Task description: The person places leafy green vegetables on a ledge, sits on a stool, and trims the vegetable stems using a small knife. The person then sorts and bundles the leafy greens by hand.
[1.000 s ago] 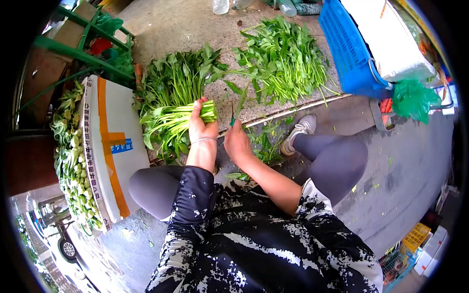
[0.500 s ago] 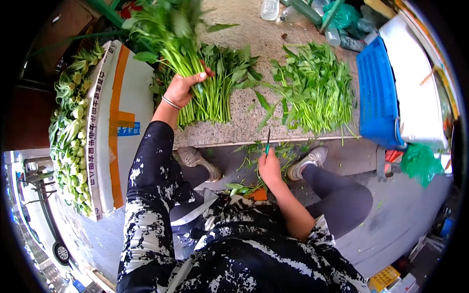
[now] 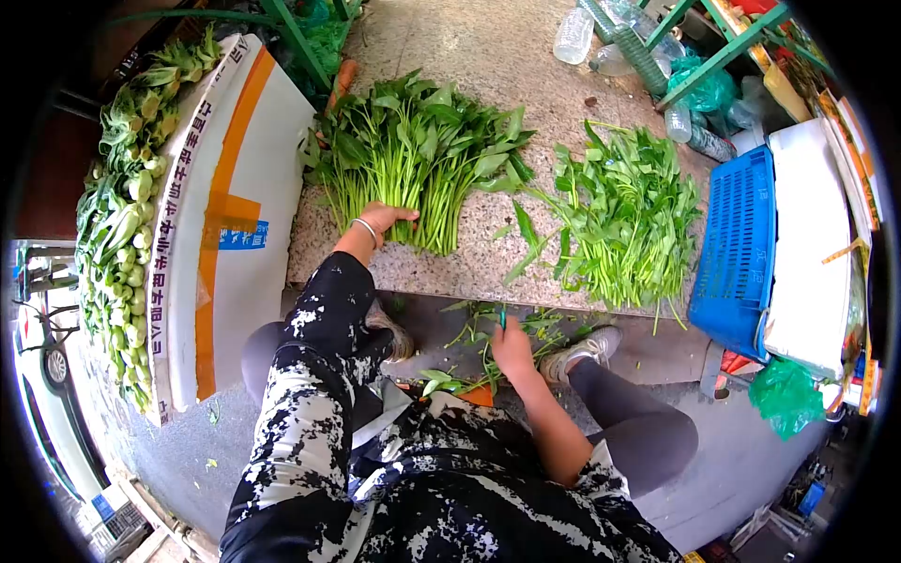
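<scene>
A thick bunch of water spinach (image 3: 441,178) lies on the speckled stone slab, leaves away from me and cut stems toward me. My left hand (image 3: 383,218), with a bangle at its wrist, is closed around stems at the bunch's left side. Low in front of the slab, my right hand (image 3: 511,347) grips a small knife (image 3: 503,317); a bit of its green handle shows above the fist and the blade is hard to make out. To the right lies a looser pile of water spinach (image 3: 624,220), apart from both hands.
A white foam box (image 3: 253,159) with bok choy (image 3: 127,281) beyond it stands left. On the right are a blue crate (image 3: 737,253) and a green plastic bag (image 3: 793,399). Plastic bottles (image 3: 573,36) lie at the back. Trimmings (image 3: 469,324) litter the ground between my feet.
My left hand has lowered the raised bunch onto the other water spinach on the slab. My right hand keeps the knife low near my knees. The view has shifted somewhat.
</scene>
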{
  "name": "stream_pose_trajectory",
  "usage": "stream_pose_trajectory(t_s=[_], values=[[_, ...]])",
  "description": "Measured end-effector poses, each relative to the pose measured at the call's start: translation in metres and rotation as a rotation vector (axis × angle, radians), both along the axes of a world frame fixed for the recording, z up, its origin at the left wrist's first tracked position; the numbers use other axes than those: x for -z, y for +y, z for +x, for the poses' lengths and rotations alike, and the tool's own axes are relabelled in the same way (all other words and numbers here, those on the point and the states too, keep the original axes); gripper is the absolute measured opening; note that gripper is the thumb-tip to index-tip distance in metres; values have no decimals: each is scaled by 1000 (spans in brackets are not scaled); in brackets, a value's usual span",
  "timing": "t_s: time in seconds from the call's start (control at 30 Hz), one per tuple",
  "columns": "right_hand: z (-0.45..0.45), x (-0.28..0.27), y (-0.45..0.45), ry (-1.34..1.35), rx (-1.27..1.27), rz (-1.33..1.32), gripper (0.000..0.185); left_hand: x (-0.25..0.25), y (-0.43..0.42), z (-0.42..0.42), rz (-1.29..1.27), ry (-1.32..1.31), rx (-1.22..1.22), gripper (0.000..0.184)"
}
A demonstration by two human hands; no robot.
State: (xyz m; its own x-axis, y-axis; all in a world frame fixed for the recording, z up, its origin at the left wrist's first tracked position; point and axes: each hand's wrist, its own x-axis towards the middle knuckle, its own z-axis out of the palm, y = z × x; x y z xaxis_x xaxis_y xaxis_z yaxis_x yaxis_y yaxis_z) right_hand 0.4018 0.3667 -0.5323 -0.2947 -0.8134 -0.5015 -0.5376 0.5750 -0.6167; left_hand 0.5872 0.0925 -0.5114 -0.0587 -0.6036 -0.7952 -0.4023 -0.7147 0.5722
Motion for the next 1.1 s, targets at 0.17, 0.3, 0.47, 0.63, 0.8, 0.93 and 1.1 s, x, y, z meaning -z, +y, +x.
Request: stream_pose_trajectory(t_s=[0.17, 0.3, 0.47, 0.63, 0.8, 0.93, 1.1], values=[[10, 15, -45, 77, -10, 45, 34, -2, 19, 0, -380, -229, 59, 75], [9, 6, -48, 207, 42, -125, 34, -45, 36, 5, -530, -306, 101, 77], [-1, -3, 3, 158, -67, 193, 29, -45, 39, 25, -764, -146, 233, 49], [8, 31, 60, 179, 15, 161, 26, -112, 93, 5, -787, -162, 359, 31], [2, 35, 93, 146, -71, 260, 26, -138, 136, -11, -1121, -154, 673, 40], [-7, 35, 104, 179, -18, 235, 24, -144, 158, -17, -1097, 58, 899, 23], [-41, 24, 109, 270, -16, 171, 24, -122, 140, -52, -1056, 131, 1181, 24]])
